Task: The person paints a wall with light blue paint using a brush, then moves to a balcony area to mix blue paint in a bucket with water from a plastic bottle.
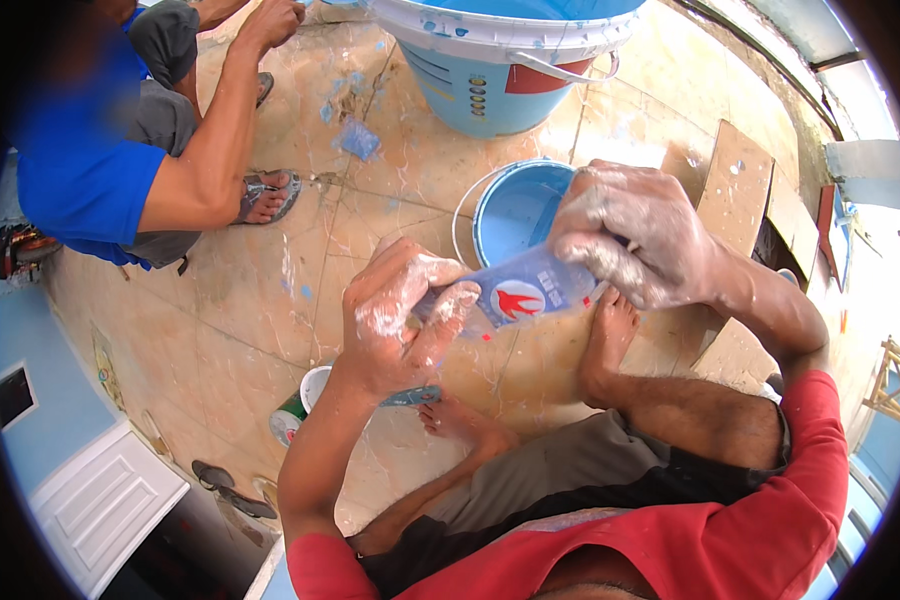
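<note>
A translucent bluish plastic packet point(548, 284) with a red bird mark is stretched between my two hands, above the floor. My left hand point(402, 315), smeared with white, is closed on its left end, thumb on top. My right hand point(630, 235), also coated with white, grips the other end with fingers curled. Just beyond the packet stands a small bucket point(520, 205) with a blue inside, partly covered by my right hand. Below my left wrist a flat blue-grey piece point(410, 397) shows, beside a small white-and-green can point(290, 418) on the floor.
A large light-blue paint bucket point(470, 95) with a white rim stands at the far side. A co-worker in a blue shirt point(90, 185) crouches at the left. Cardboard pieces point(735, 180) lie at the right. A crumpled blue scrap point(359, 139) and paint spots mark the tiles.
</note>
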